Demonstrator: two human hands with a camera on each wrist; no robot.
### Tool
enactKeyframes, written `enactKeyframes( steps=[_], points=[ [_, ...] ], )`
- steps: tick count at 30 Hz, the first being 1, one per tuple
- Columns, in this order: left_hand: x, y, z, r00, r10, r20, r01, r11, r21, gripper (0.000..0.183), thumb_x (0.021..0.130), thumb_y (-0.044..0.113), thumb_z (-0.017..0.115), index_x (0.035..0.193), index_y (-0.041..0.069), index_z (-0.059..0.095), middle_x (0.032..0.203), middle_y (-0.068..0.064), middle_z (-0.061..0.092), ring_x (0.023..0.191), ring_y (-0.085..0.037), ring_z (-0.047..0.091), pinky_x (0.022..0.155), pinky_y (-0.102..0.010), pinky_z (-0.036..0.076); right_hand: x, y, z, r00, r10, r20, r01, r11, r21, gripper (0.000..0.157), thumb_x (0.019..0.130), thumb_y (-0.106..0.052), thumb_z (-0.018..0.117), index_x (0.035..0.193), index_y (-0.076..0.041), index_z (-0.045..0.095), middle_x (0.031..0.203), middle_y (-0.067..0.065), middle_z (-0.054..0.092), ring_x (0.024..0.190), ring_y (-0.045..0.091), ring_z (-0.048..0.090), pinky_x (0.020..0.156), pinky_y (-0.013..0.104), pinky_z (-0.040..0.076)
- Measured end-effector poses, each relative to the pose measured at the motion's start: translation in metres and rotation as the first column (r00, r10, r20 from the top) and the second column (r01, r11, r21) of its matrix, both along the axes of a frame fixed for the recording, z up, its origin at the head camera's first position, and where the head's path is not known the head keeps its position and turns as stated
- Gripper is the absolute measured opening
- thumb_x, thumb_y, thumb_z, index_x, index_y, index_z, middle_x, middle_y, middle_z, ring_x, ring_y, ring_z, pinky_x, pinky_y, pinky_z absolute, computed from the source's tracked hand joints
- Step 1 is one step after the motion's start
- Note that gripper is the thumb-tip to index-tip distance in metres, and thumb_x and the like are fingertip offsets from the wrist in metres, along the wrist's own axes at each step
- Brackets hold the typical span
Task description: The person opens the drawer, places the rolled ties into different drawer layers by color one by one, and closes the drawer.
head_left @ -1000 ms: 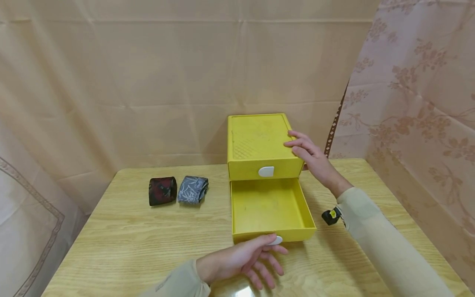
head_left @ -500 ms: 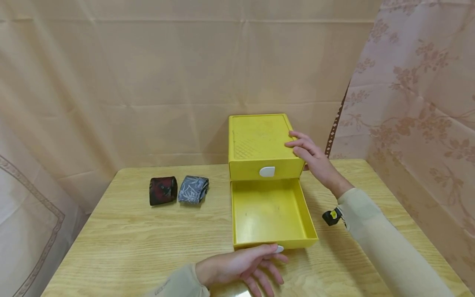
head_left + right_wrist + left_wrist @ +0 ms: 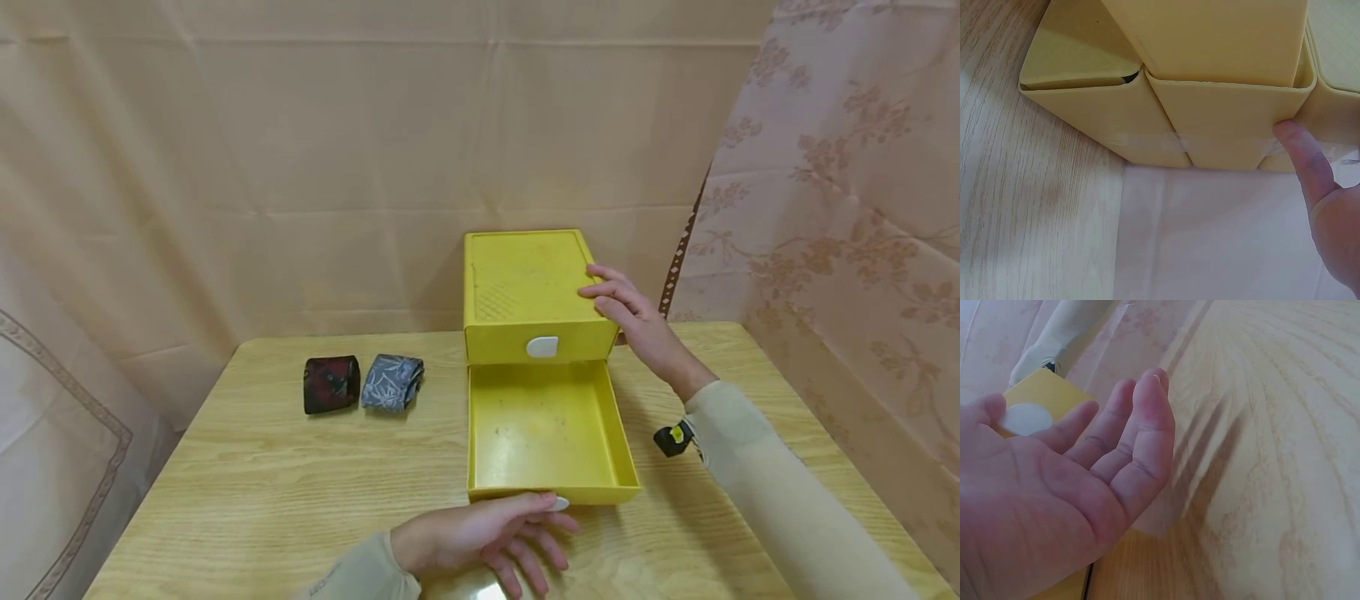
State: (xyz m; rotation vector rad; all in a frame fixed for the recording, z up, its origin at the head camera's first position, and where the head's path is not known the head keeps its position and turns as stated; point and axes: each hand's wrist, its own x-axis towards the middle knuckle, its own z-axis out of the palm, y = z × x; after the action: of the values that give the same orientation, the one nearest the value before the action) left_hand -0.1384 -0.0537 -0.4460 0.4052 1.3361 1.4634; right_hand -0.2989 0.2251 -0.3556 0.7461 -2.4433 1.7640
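1. The left hand (image 3: 487, 533) pinched the white rounded handle (image 3: 560, 504) of the open yellow plastic lower drawer (image 3: 551, 442), near side; its other fingers spread loosely.
2. The right hand (image 3: 647, 327), fingers extended, rested on the right edge of the yellow box-shaped plastic cabinet (image 3: 532, 275), far side.

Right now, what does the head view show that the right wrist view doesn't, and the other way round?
Only the head view: the dark red cloth roll and gray cloth roll, plus the left hand, its thumb at the white handle of the open drawer.

Only the right wrist view: the lowest section of the yellow drawer unit, beside the table, and what looks like clear tape across the unit's side.

Both: the unit, its open drawer, the table, and the right hand touching the unit.
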Motion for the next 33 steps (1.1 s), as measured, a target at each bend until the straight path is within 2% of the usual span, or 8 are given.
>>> enactKeyframes(
  steps=[13, 33],
  points=[
    [-0.0002, 0.002, -0.0013, 1.0, -0.012, -0.01, 0.012, 1.0, 0.011, 0.072, 0.103, 0.064, 0.035, 0.151, 0.011, 0.046, 0.116, -0.008, 0.066, 0.087, -0.019, 0.067, 0.067, -0.029, 0.055, -0.0003, 0.0007, 0.0, 1.0, -0.002, -0.006, 0.002, 1.0, 0.004, 0.04, 0.111, -0.032, 0.043, 0.135, -0.005, 0.058, 0.163, -0.008, 0.025, 0.147, 0.029, 0.026, 0.077, 0.046, 0.055],
    [-0.0012, 0.0021, -0.0001, 1.0, -0.02, -0.019, 0.02, 1.0, 0.004, 0.073, 0.103, 0.064, 0.034, 0.152, 0.011, 0.045, 0.117, -0.009, 0.066, 0.087, -0.019, 0.067, 0.068, -0.03, 0.055, 0.0007, -0.0005, -0.0001, 1.0, -0.005, 0.01, 0.005, 1.0, -0.003, 0.041, 0.11, -0.034, 0.043, 0.136, -0.005, 0.057, 0.163, -0.009, 0.025, 0.146, 0.029, 0.028, 0.077, 0.041, 0.057]
  ],
)
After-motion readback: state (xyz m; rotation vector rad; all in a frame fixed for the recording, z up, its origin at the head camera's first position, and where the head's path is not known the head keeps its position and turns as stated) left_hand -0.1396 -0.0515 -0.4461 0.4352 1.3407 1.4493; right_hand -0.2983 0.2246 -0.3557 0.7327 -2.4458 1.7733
